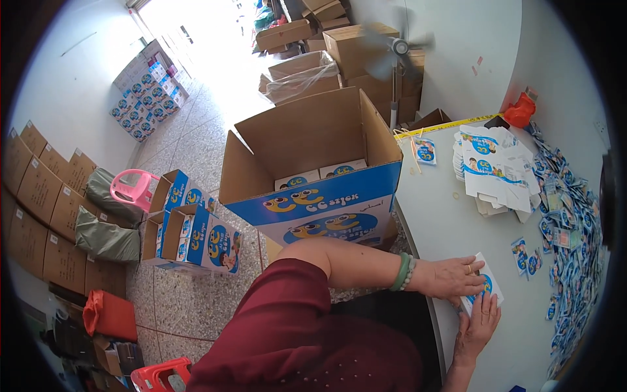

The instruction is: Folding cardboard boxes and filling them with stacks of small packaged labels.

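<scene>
A small white and blue carton [494,285] lies on the table under both my hands. My left hand [450,277], with green bangles at the wrist and a ring, reaches across its upper end, fingers laid over the top and thumb at the near side. My right hand [479,323] grips the lower end, its fingers on the printed face and its thumb along the side. Beyond the carton lie a few small blue sachets [520,256]. A stack of flat white and blue folding cartons [493,166] sits farther up the table.
A large heap of sachets [575,261] runs along the table's right side. Left of the table stands an open blue and white shipping box [307,209] with small cartons inside. A fan [398,47], a pink stool [134,189], a red stool [160,375] and brown boxes [42,183] stand around.
</scene>
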Demonstrator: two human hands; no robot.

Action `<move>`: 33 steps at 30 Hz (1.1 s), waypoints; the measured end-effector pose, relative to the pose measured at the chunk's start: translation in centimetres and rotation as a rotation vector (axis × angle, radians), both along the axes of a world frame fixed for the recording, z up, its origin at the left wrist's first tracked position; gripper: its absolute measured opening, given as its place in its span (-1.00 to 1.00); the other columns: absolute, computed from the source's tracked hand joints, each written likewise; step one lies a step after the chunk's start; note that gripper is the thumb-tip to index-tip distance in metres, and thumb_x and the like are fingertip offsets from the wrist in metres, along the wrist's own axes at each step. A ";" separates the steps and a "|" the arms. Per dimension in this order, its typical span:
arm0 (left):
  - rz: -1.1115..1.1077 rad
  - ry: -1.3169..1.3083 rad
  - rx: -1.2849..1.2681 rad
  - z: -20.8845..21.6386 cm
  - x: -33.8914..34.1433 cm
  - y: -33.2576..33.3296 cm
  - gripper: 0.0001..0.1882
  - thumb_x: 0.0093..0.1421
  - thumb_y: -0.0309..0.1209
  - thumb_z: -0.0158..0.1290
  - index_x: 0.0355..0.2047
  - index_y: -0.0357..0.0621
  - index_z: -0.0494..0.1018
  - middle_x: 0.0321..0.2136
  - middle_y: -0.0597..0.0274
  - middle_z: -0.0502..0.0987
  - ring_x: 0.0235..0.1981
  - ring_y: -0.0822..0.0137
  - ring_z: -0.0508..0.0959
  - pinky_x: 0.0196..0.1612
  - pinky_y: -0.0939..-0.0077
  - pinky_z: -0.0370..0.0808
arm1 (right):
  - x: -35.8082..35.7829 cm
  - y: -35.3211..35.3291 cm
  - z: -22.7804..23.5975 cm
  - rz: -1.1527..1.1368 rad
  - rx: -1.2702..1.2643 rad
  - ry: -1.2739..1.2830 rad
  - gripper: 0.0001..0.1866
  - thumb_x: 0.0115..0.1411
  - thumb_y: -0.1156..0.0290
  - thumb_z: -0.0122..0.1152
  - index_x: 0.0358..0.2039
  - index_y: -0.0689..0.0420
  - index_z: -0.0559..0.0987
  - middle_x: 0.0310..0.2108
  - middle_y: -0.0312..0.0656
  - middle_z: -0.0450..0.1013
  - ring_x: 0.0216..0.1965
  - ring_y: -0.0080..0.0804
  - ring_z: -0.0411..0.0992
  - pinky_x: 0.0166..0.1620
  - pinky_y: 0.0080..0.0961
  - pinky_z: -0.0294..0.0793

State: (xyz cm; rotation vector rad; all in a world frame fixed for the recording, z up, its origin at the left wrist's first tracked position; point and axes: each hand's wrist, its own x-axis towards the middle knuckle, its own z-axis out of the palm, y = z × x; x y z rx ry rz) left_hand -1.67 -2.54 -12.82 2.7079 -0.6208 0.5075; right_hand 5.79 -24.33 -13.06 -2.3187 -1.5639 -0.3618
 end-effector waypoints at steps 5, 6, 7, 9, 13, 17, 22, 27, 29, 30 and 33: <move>-0.052 0.021 -0.056 0.7 0.2 0.1 -0.32 0.00 -0.10 0.18 0.06 -0.21 0.30 0.12 0.03 0.30 0.25 -0.16 0.14 0.30 -0.03 0.06 | 0.8 -0.6 -0.3 0.041 0.065 0.082 -0.61 0.19 0.30 0.13 -0.01 0.22 0.50 0.09 -0.08 0.40 0.21 -0.02 0.22 0.27 0.02 -0.02; -0.050 0.008 -0.076 0.7 0.2 0.1 -0.35 0.01 -0.10 0.16 0.04 -0.22 0.32 0.10 0.02 0.32 0.24 -0.17 0.17 0.29 -0.04 0.08 | 0.8 -0.5 -0.3 0.033 0.089 0.140 -0.62 0.17 0.31 0.15 -0.04 0.22 0.52 0.05 -0.10 0.43 0.19 -0.03 0.24 0.27 0.02 -0.01; -0.050 0.016 -0.079 0.8 0.3 0.1 -0.35 0.01 -0.10 0.16 0.04 -0.22 0.32 0.10 0.02 0.32 0.24 -0.17 0.17 0.29 -0.04 0.08 | 0.9 -0.5 -0.1 0.031 0.086 0.148 -0.62 0.17 0.31 0.15 -0.04 0.22 0.52 0.05 -0.10 0.43 0.19 -0.03 0.24 0.27 0.02 -0.01; -0.055 -0.015 -0.074 1.0 0.3 0.3 -0.39 0.01 -0.08 0.15 -0.02 -0.23 0.36 0.07 0.02 0.35 0.20 -0.19 0.23 0.26 -0.04 0.12 | 1.0 -0.5 0.6 0.028 0.056 0.194 -0.63 0.13 0.39 0.13 -0.07 0.28 0.54 0.01 -0.06 0.45 0.17 -0.03 0.26 0.28 -0.03 -0.02; -0.057 -0.033 -0.081 1.1 0.6 0.4 -0.42 0.01 -0.08 0.15 -0.07 -0.24 0.39 0.05 0.01 0.38 0.17 -0.19 0.27 0.23 -0.03 0.17 | 1.0 -0.3 1.0 0.018 0.053 0.246 -0.63 0.10 0.42 0.13 -0.07 0.28 0.54 0.01 -0.05 0.45 0.17 -0.05 0.25 0.29 -0.04 -0.05; -0.087 -0.010 -0.117 1.4 0.9 0.7 -0.46 0.01 -0.09 0.16 -0.13 -0.25 0.41 0.02 0.00 0.40 0.15 -0.19 0.29 0.19 0.00 0.22 | 1.2 -0.3 1.2 0.004 0.038 0.337 -0.62 0.10 0.43 0.12 -0.06 0.29 0.53 0.02 -0.04 0.45 0.18 -0.03 0.23 0.29 -0.01 -0.08; -0.100 0.120 -0.137 1.6 0.9 0.8 -0.42 0.00 -0.08 0.17 -0.09 -0.25 0.40 0.05 -0.02 0.37 0.16 -0.20 0.27 0.18 0.02 0.21 | 1.4 -0.5 0.2 0.033 0.038 0.308 -0.62 0.13 0.42 0.10 -0.04 0.29 0.51 0.04 -0.03 0.43 0.16 0.03 0.24 0.27 0.07 -0.06; -0.093 0.063 -0.131 0.4 0.0 0.4 -0.27 0.01 -0.05 0.15 0.05 -0.32 0.26 0.16 -0.06 0.23 0.31 -0.23 0.02 0.30 -0.03 0.04 | 1.3 -0.7 -1.6 0.124 0.130 -0.037 -0.62 0.26 0.27 0.01 -0.06 0.31 0.50 0.03 0.00 0.42 0.14 0.10 0.27 0.22 0.17 0.01; -0.093 0.117 -0.153 0.9 -0.3 0.3 -0.28 0.04 -0.08 0.14 0.08 -0.34 0.23 0.18 -0.08 0.21 0.32 -0.23 -0.02 0.31 -0.05 0.00 | 0.8 -0.7 -1.4 0.092 0.114 -0.020 -0.59 0.29 0.13 -0.03 0.01 0.13 0.49 0.09 -0.02 0.38 0.20 0.01 0.21 0.22 0.13 0.02; -0.095 0.168 -0.177 1.2 -0.3 0.2 -0.28 0.06 -0.12 0.12 0.10 -0.35 0.21 0.20 -0.10 0.19 0.33 -0.24 -0.05 0.33 -0.06 -0.05 | 0.5 -0.7 -1.2 0.057 0.095 -0.006 -0.55 0.32 0.00 -0.07 0.09 -0.06 0.48 0.15 -0.04 0.34 0.25 -0.08 0.16 0.21 0.10 0.03; -0.056 0.132 -0.090 0.5 -0.4 -0.2 -0.31 0.08 -0.24 0.08 0.15 -0.36 0.16 0.22 -0.14 0.15 0.32 -0.25 -0.02 0.32 -0.06 -0.02 | -0.2 -0.3 0.8 0.022 -0.039 -0.123 -0.57 0.31 0.05 -0.02 0.02 0.04 0.51 0.11 -0.03 0.36 0.19 -0.04 0.22 0.19 0.01 0.10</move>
